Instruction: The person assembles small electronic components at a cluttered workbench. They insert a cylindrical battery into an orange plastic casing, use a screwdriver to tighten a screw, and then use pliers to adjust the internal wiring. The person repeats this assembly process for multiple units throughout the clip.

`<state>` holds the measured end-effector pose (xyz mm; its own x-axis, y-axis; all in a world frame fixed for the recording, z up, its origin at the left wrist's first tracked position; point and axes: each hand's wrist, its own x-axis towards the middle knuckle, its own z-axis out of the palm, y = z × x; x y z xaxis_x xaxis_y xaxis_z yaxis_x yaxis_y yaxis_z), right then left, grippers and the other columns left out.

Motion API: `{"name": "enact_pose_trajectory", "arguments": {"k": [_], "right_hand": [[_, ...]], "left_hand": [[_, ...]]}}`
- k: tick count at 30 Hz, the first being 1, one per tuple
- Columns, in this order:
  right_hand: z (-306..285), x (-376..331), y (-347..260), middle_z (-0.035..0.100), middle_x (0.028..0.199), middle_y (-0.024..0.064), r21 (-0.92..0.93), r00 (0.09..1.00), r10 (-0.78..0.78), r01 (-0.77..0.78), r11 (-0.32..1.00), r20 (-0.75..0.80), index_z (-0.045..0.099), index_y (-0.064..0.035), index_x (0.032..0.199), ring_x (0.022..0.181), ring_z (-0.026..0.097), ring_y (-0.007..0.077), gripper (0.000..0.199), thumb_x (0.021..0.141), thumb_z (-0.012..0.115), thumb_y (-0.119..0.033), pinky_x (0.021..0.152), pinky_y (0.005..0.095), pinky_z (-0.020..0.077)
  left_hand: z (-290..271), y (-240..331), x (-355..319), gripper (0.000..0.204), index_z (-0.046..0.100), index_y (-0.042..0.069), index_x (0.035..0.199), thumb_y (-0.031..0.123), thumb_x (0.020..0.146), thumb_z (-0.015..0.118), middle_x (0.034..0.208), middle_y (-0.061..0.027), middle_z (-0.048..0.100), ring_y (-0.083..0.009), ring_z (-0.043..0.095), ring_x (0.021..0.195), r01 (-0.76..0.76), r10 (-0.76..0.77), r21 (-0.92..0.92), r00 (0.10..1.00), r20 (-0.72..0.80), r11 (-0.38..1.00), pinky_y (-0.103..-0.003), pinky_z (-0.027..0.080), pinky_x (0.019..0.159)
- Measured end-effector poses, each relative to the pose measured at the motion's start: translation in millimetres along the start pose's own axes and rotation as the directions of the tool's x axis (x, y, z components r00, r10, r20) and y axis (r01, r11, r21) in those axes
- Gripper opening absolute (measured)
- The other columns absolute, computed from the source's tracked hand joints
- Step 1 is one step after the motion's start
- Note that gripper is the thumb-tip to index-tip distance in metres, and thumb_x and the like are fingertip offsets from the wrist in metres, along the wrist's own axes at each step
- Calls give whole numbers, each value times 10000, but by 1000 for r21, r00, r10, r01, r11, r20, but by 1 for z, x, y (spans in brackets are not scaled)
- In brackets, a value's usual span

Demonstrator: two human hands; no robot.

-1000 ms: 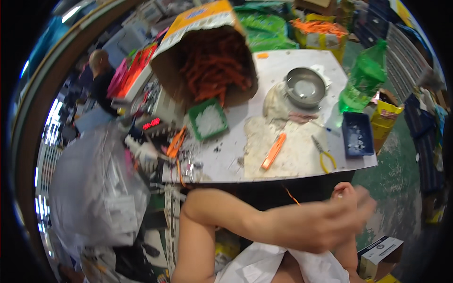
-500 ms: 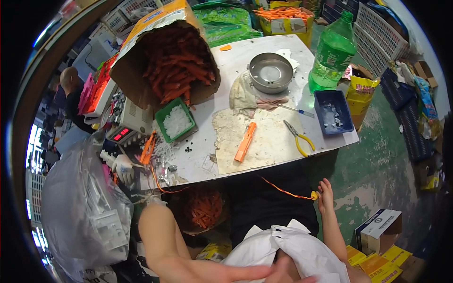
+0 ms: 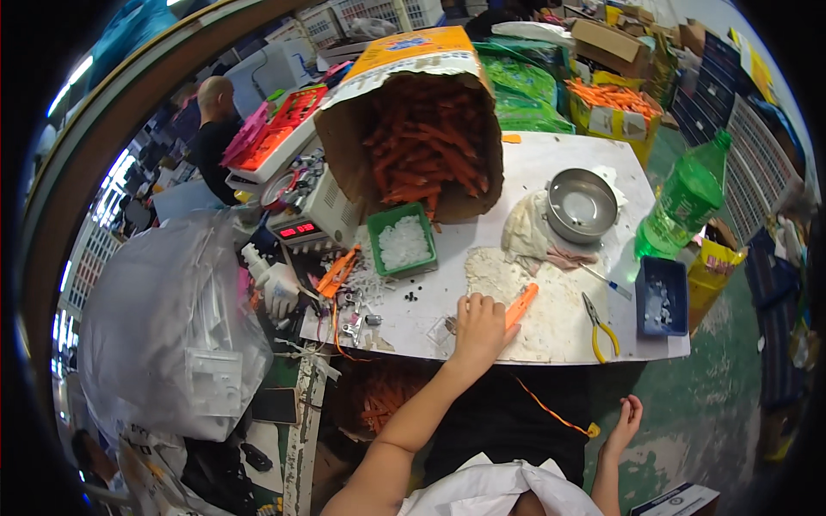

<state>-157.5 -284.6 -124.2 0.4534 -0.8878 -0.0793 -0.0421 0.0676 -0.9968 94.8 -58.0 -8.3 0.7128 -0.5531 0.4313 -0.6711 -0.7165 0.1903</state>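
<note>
1. Orange, long, narrow plastic piece lies slantwise right of frame centre on a pale, stained sheet. Left hand at its lower end, fingers curled; gripping or merely touching, cannot tell.
2. Right hand, lower right, loosely open, seemingly empty, off the table.
3. Risk: held by one end only, the piece might swivel or slip; table edge is near.
4. Risk: a leftward sweep could scatter small black bits or nudge the square green plastic tray.
5. Risk: tipped brown cardboard box, upper centre, could shed its orange contents if bumped.
6. Risk: thin orange-and-yellow wire ends near the right wrist; might snag.
7. Hidden: the piece's lower end, left palm.
8. Hard to read: shadowed orange heap under the table; contents of the round steel bowl. Both arms cut off by the lower edge.
</note>
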Motion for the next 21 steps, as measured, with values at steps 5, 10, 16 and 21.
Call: {"name": "enact_pose_trajectory", "arguments": {"k": [5,10,16,21], "right_hand": [[11,3,-21,555,919,31,38,998,-26,24,999,63,547,-31,1077,897,523,107,173,968,496,-155,863,251,393],[26,4,-46,557,825,26,20,991,-76,74,997,114,561,-35,1038,814,522,90,160,968,497,-164,783,239,403],[58,-5,-87,585,792,60,-184,846,-352,451,873,400,594,-39,944,796,552,184,81,889,582,-98,728,292,422],[138,22,-148,582,887,90,-127,365,-626,912,391,689,616,-49,883,896,540,294,129,762,660,-59,817,390,410]], "left_hand": [[-7,-8,-1,298,638,26,881,259,717,728,862,-95,582,-271,516,953,-43,42,-18,997,-70,999,-418,364,886],[-39,-41,-6,276,626,-4,944,226,801,675,889,-111,603,-289,528,936,87,-101,-73,973,-208,994,-428,353,883],[-42,-63,-18,288,617,-18,977,239,848,638,889,-118,601,-290,525,924,106,-117,-57,967,-225,993,-427,340,898],[-30,-52,-17,292,617,-10,986,234,830,655,895,-106,599,-281,519,942,97,-109,-61,963,-247,993,-433,327,921]]}}
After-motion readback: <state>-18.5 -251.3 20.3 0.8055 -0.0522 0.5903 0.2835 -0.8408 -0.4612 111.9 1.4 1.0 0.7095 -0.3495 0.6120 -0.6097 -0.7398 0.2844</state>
